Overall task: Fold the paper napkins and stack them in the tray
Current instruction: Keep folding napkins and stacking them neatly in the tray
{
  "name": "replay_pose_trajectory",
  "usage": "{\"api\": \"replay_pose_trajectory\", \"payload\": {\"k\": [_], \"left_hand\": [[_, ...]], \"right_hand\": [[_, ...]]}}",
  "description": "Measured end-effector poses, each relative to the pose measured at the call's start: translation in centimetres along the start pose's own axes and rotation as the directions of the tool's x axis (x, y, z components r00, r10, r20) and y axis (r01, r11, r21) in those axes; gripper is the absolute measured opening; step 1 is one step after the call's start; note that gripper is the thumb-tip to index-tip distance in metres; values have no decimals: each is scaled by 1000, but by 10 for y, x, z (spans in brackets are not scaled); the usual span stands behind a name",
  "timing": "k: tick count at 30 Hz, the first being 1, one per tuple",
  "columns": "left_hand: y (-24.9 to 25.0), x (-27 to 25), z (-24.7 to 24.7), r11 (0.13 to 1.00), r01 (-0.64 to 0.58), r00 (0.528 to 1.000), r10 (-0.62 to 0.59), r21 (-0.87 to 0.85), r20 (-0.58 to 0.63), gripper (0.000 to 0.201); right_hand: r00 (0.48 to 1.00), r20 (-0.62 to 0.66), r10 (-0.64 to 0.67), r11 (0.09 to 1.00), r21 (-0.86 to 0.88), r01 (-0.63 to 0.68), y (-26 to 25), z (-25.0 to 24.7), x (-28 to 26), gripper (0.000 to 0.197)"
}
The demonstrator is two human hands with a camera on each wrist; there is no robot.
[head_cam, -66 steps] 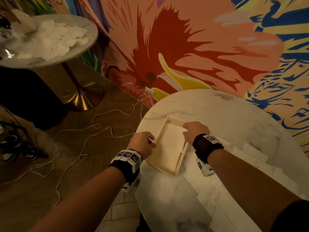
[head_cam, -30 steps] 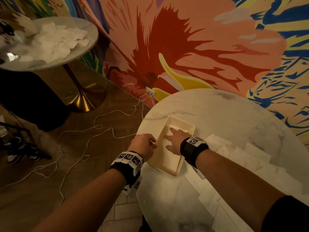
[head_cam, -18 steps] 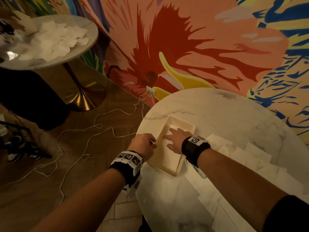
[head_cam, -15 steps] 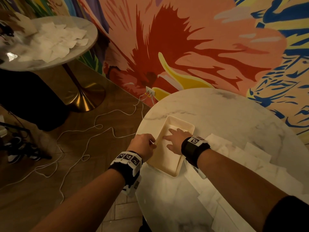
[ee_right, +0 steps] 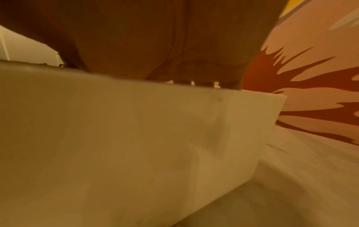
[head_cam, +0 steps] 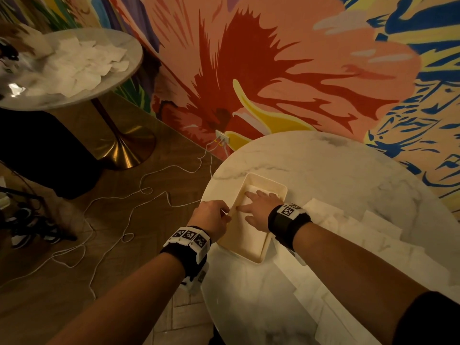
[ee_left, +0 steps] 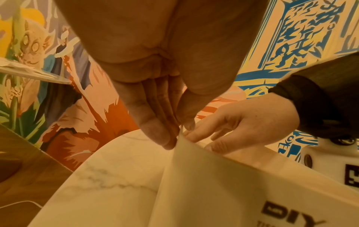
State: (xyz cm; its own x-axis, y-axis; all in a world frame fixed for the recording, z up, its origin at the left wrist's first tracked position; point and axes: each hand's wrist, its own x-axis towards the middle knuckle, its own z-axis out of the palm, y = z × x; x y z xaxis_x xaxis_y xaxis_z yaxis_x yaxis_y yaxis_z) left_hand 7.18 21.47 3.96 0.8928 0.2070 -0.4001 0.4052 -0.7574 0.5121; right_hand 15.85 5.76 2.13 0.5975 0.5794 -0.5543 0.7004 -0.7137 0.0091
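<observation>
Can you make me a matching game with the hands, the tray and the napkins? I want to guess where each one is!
Things:
1. left hand
2. right hand
3. tray
4. unfolded napkins

Places:
A. spread on the table to the right of the tray
B. pinching the tray's left rim
C. flat on the napkin inside the tray
D. near the round table's left edge

Pairs: 1-B, 2-C, 3-D, 4-A

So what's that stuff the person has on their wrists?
Each wrist has a wide black band with a white block on top, printed with black-and-white square codes. The left wrist's block shows three codes in a row. A white camera box hangs under each wrist. The forearms are bare; a dark sleeve shows on the right upper arm.
</observation>
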Motion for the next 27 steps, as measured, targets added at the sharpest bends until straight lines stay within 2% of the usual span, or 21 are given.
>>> {"api": "replay_pose_trajectory", "payload": {"k": [3,6,8,10,12,15,20,23,27], "left_hand": [[0,0,-2,1000,-12,1000,12,13,6,21],[1,-1,-5,999,-46,999,46,17,-9,25],[4,-3,-7,997,-75,996,75,9,-57,28],[9,-4,-8,993,-112,986,114,25,-122,28],[18,-7,-7,988,-152,974,155,33,-163,27],[37,-16,1,973,-231,953,230,20,-195,23],[82,-36,36,930,-367,921,359,-27,-152,18],[103,-48,68,916,-395,918,391,-67,-63,17],[120,-59,112,923,-383,918,384,-33,98,18]], "right_hand": [[996,-86,-18,996,83,25,8,-6,-7,45],[961,-276,36,953,298,50,24,-13,-19,43],[902,-401,162,867,495,64,39,-17,-33,37],[810,-469,351,738,671,68,56,-17,-50,30],[735,-444,512,619,784,43,75,-11,-71,26],[693,-340,636,513,857,-51,105,10,-102,23],[706,-132,696,427,867,-258,137,64,-157,23],[715,-29,698,390,854,-346,142,99,-187,26],[727,64,684,364,834,-416,133,141,-222,27]]}}
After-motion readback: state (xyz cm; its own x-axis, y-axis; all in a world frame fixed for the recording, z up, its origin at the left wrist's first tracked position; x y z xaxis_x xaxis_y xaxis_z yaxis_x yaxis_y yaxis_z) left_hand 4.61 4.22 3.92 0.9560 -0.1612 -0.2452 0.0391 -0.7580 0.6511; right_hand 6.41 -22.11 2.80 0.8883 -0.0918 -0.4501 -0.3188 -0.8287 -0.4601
